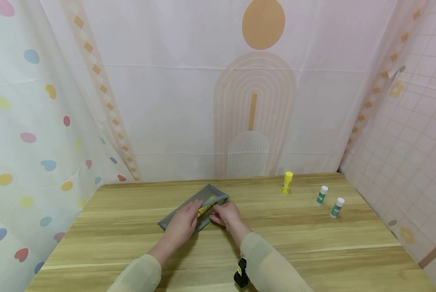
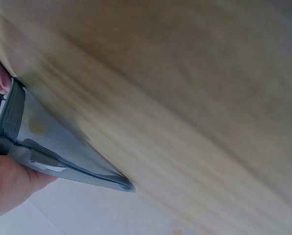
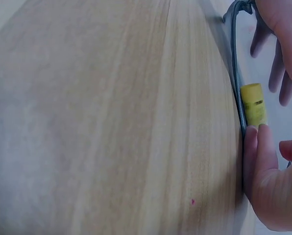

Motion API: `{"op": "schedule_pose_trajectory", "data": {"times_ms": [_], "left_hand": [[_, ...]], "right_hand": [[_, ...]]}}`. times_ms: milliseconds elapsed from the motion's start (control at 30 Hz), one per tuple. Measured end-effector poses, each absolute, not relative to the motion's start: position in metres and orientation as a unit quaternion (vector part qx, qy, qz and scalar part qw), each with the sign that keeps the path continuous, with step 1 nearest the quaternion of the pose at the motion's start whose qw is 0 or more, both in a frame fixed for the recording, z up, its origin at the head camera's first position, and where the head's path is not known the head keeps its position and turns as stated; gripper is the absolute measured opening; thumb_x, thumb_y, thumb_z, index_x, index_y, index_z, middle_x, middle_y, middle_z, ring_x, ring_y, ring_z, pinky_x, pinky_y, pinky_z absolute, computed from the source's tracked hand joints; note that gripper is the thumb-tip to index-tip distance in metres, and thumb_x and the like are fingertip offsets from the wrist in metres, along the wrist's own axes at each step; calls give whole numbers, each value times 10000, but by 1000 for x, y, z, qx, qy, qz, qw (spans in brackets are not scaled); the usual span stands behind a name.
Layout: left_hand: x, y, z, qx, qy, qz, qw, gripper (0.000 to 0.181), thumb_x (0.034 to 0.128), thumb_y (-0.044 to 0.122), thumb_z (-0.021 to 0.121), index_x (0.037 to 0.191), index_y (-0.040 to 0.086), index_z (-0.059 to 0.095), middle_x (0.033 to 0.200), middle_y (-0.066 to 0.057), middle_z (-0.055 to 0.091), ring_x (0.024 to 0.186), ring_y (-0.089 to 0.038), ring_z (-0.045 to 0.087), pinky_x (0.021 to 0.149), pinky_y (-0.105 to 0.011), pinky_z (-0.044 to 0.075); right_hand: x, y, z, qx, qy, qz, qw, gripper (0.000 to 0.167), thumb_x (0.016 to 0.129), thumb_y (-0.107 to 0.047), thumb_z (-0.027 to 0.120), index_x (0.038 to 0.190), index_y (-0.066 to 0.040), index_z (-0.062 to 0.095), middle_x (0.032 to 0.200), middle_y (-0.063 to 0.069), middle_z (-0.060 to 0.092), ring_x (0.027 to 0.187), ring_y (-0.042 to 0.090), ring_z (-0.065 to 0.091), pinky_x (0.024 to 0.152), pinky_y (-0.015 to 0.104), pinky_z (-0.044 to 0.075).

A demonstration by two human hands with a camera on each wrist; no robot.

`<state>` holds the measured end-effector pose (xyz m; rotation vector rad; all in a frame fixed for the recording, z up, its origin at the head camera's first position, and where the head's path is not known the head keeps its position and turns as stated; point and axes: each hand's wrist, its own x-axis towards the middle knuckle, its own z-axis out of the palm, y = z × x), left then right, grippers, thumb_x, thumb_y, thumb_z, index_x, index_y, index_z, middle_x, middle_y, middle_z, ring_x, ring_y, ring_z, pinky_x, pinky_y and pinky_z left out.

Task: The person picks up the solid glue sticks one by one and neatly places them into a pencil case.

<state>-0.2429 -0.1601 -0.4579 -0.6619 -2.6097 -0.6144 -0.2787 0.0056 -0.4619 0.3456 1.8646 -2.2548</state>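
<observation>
A grey mesh zip pouch lies on the table, its mouth spread apart. My left hand lies over its upper panel and holds it, thumb at the mouth edge; the left wrist view shows the pouch against my left hand. At the opening sits a yellow glue stick, partly inside the pouch. Straight fingers of my right hand touch the glue stick's near end, with the thumb apart from it. In the head view my right hand covers part of the opening.
Another yellow glue stick stands toward the table's back right. Farther right stand two green glue sticks with white caps, one behind the other. Patterned curtains hang behind and beside the wooden table.
</observation>
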Motion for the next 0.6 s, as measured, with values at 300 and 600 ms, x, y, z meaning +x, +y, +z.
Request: {"op": "schedule_pose_trajectory", "data": {"times_ms": [300,600], "left_hand": [[-244,-161,-459,-241,-926,-214,197,397,929,-38,614,1325,-28,579,1277,-212,623,1179,-400,583,958,-571,474],[-245,-161,-460,-234,-931,-205,190,407,932,-20,621,1336,-9,574,1298,-206,615,1186,-409,577,951,-600,467]], "right_hand": [[-277,6,-463,116,634,-758,101,81,942,30,580,981,53,513,799,109,589,651,163,657,728,298,592],[-276,7,-463,109,631,-761,106,107,955,23,571,1028,75,513,796,117,598,644,159,681,703,306,596]]}}
